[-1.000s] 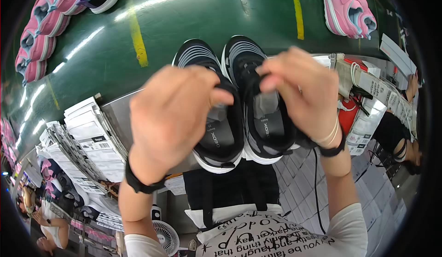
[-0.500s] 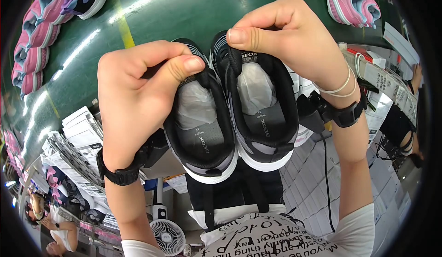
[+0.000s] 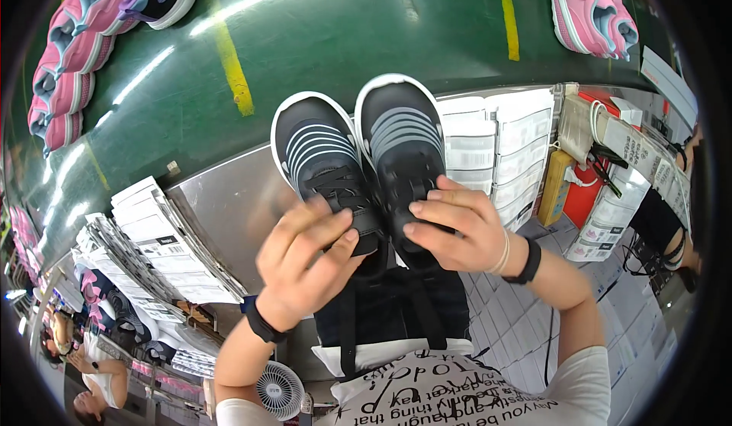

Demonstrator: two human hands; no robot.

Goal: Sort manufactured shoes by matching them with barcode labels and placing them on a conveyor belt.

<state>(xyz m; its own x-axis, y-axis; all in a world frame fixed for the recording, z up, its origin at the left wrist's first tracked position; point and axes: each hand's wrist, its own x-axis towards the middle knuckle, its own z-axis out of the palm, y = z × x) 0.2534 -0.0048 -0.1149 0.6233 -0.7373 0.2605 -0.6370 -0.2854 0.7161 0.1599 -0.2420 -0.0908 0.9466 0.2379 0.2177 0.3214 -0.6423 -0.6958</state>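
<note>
Two black sneakers [image 3: 316, 140] with white soles and pale stripes across the toes are side by side in front of me, toes pointing away. My left hand [image 3: 309, 254] has its bent fingers at the strap of the left sneaker, slightly smeared by motion. On the right sneaker [image 3: 400, 132], the fingertips of my right hand [image 3: 461, 228] press together at the upper below the laces. The heels and shoe openings are mostly hidden behind my hands. Each wrist carries a black band.
The green table [image 3: 305, 52] has yellow tape marks. Pink shoes [image 3: 69, 67] line its left side, and another pink pair [image 3: 591, 14] lies far right. Stacks of printed paper [image 3: 171, 235] stand at the near left edge; label sheets [image 3: 503, 151] hang right. A white fan [image 3: 280, 392] is below.
The sneakers have tilted so their striped toes and laces show instead of their insides with paper stuffing. Both hands have come nearer my body, from the tongues down to the straps and uppers.
</note>
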